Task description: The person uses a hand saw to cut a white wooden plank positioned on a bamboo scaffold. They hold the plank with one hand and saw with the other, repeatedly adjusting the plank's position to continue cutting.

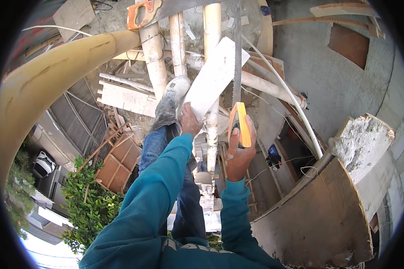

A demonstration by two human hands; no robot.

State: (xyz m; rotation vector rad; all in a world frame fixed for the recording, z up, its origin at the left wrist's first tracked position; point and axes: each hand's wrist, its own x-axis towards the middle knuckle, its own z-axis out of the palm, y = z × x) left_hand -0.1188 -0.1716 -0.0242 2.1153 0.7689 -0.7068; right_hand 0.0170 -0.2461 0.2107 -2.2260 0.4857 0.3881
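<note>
My right hand (239, 158) is closed around the orange-and-black handle of a handsaw (237, 58). Its blade points away from me, along the right edge of a white board (213, 78). My left hand (190, 120) grips the near end of that board, which lies slanted across bamboo poles (212, 29). Just left of the board, my grey, dusty boot (173, 96) is planted near its lower edge. Farther off at the top, a second handsaw (141, 13) with an orange handle lies across the poles, its blade stretching right.
A thick yellowish pole (54, 67) curves across the left side. Below me are a leafy tree (92, 201) and a broken wooden frame (119, 163). A large brown panel (318, 219) and rough concrete (363, 139) stand at right. A thin white pipe (292, 98) runs diagonally.
</note>
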